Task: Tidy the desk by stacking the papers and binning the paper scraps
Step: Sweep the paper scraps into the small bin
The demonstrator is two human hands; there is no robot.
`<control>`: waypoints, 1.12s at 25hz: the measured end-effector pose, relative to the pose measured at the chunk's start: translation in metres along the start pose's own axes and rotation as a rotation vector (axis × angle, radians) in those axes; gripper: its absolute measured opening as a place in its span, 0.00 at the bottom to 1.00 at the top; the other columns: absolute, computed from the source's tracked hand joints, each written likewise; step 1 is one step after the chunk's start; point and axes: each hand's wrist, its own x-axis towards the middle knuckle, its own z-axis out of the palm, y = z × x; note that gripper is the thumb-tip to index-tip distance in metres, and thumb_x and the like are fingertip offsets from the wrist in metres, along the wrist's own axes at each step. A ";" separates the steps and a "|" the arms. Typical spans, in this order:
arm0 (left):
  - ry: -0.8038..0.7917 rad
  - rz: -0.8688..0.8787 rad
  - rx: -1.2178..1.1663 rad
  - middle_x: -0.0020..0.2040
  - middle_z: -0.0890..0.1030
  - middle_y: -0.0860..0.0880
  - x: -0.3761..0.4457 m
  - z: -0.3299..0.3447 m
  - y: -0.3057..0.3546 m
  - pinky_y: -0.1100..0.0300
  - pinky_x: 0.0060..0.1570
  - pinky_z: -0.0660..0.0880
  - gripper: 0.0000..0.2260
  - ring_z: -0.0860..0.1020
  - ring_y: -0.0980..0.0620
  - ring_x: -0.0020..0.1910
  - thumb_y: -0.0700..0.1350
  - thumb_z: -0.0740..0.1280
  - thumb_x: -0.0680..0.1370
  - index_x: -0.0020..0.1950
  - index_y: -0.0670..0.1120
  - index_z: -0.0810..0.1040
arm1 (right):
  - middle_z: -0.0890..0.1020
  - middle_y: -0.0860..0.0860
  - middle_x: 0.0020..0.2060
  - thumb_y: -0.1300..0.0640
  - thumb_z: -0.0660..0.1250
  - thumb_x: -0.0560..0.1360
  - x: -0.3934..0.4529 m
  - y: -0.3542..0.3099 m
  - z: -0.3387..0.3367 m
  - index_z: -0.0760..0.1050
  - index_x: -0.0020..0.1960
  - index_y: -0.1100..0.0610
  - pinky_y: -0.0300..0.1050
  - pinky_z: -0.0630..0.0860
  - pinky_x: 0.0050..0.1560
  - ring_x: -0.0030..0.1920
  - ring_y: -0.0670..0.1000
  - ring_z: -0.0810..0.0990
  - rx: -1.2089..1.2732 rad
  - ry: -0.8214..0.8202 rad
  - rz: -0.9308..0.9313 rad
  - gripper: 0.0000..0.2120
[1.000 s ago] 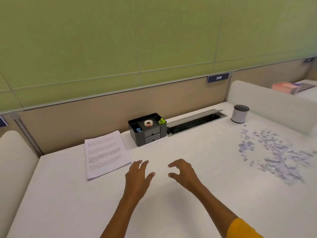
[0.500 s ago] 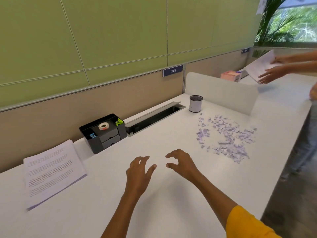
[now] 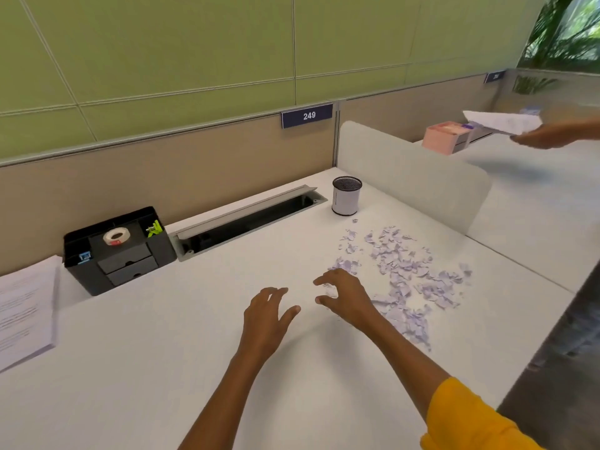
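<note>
View has swung right since a second ago: paper scraps [image 3: 402,280] now lie at 2 o'clock, touching the loosely curled, empty right hand [image 3: 349,295]; left hand [image 3: 268,315] spread flat on the counter [image 3: 162,368]; stacked papers [image 3: 24,311] at 9 o'clock, so binning looks next.

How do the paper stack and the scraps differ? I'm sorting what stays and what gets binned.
The paper stack is whole printed sheets, squared up at the desk's left edge; the scraps are tiny torn bits scattered loosely on the right. The stack looks white, the scraps faintly lilac. Both lie flat on the desk.
</note>
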 end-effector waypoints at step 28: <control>-0.039 -0.132 0.237 0.77 0.51 0.47 0.029 0.075 -0.017 0.54 0.72 0.39 0.54 0.48 0.47 0.76 0.74 0.22 0.61 0.76 0.49 0.58 | 0.81 0.57 0.49 0.65 0.66 0.74 0.067 0.102 -0.036 0.83 0.50 0.60 0.38 0.67 0.43 0.50 0.54 0.79 -0.199 -0.061 0.035 0.08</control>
